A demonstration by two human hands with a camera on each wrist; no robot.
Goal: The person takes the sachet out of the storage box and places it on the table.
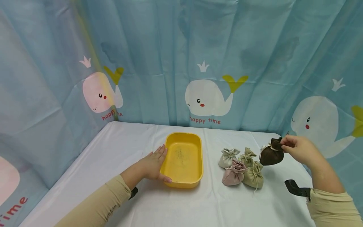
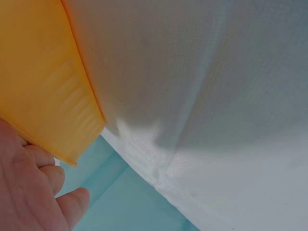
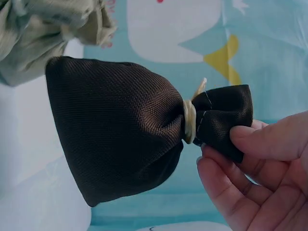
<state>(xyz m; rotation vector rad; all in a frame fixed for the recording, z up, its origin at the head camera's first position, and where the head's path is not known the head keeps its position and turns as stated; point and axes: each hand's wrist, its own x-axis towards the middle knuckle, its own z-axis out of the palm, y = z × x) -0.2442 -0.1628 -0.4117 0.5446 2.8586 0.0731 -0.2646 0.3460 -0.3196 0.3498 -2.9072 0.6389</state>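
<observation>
A dark brown cloth drawstring pouch (image 1: 271, 156) hangs above the right part of the table, its gathered neck pinched between thumb and fingers of my right hand (image 1: 302, 151). In the right wrist view the pouch (image 3: 120, 127) shows a pale cord tied round its neck. My left hand (image 1: 153, 164) rests with straight fingers against the left rim of a yellow plastic basin (image 1: 182, 160). Left of the brown pouch, several more pouches stand clustered: a white one (image 1: 227, 158), a pink one (image 1: 234, 174) and olive-beige ones (image 1: 253, 176).
A white cloth (image 1: 210, 205) covers the table. Behind it and at both sides hangs a blue curtain (image 1: 153, 63) printed with whales. The basin stands near the middle, left of the pouch cluster.
</observation>
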